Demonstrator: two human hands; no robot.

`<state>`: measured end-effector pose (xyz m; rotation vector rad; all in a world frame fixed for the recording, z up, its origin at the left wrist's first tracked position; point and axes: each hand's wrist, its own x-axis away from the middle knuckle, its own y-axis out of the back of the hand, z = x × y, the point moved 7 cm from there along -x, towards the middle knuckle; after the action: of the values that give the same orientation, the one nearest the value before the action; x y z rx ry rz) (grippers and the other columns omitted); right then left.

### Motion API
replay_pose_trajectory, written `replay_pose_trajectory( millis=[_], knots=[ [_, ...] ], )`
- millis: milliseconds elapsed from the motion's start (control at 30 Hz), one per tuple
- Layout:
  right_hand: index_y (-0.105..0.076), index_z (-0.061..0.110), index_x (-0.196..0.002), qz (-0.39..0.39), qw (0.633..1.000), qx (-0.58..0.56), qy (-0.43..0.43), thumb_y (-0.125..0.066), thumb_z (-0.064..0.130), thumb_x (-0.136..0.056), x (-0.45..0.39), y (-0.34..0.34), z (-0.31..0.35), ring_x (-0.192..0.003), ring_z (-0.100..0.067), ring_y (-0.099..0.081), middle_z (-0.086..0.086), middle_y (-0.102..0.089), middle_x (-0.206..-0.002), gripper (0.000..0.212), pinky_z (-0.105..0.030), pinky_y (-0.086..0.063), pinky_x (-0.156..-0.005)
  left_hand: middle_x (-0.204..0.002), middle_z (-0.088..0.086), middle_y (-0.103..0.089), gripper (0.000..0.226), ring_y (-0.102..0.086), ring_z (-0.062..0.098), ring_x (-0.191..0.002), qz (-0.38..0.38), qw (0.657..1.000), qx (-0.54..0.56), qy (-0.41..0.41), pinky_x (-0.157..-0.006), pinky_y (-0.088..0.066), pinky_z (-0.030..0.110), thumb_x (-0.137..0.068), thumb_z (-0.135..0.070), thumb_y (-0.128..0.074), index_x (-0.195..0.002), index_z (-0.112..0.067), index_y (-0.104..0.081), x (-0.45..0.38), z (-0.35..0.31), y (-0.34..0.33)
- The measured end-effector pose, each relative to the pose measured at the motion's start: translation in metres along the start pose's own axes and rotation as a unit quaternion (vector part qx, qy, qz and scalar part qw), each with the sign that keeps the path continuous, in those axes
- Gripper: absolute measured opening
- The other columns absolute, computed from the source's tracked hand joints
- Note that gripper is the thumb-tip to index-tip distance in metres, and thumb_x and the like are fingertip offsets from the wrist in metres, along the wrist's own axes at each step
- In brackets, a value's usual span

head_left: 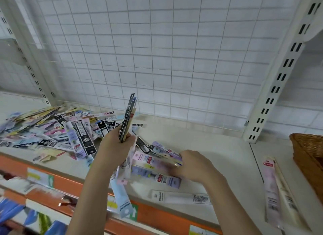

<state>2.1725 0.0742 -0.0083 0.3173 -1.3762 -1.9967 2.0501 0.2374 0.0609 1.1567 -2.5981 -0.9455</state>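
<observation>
- Head view: the left hand is raised over the shelf, its fingers curled tight round the lower end of a bundle of packs; the bundle stands nearly upright, its top tilted a little to the right, with the wire grid panel behind it
- The right hand lies low on the shelf, to the right of the left hand and well below the bundle's top; its fingers rest on the right ends of the lilac packs, which lie flat between the two hands; the hand is blurred, so I cannot tell whether it grips them or only touches them
- A light blue pack hangs over the orange shelf edge just beside the left forearm; a white pack lies flat near the edge, below the right hand
- A loose pile of packs spreads over the left part of the shelf, reaching back to the grid panel
- At the far right a wicker basket stands on the neighbouring shelf; two long packs lie side by side just left of it; a slotted upright rises between the two bays
</observation>
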Motion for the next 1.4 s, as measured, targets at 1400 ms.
replay_pose_trajectory(
  millis=[1400],
  knots=[
    [-0.05,0.024,-0.074,0.122,0.99,-0.016,0.069,-0.075,0.038,-0.072,0.059,0.0,-0.022,-0.063,-0.012,-0.049,0.007,-0.053,-0.071,0.029,-0.026,-0.036,-0.055,-0.055,0.005,-0.036,0.036,-0.032,0.02,-0.048,0.045,0.987,-0.156,0.018,-0.046,-0.024,0.026,-0.09,-0.018,-0.052,-0.059,-0.011,-0.034,0.017,0.013,-0.037]
  ],
)
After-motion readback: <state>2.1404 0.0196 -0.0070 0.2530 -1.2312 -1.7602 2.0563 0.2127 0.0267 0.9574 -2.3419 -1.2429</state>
